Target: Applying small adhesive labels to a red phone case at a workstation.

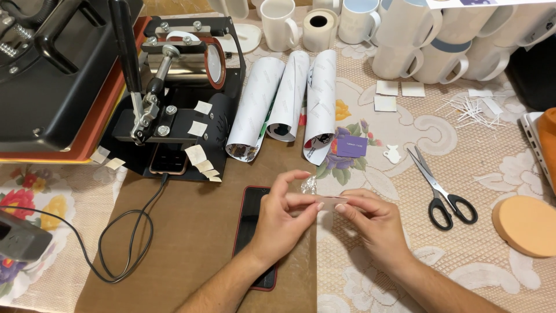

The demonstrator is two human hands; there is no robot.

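We see small pale strip [331, 202], thin, flat, pinched at both ends above worktop [463, 266], near front centre. Left hand [284, 217] grips strip's left end, thumb and forefinger closed on it; right hand [373, 220] pinches right end. Under left hand: glossy black phone in red case [250, 223] on smooth brown sheet [191, 232]. Just beyond: crinkled clear scrap [308, 184]. Right: steel scissors, black loops [443, 188], on lacy floral cloth. Behind: three rolled white paper sheets [289, 98], black mug press [185, 93], glazed white mugs [405, 40].
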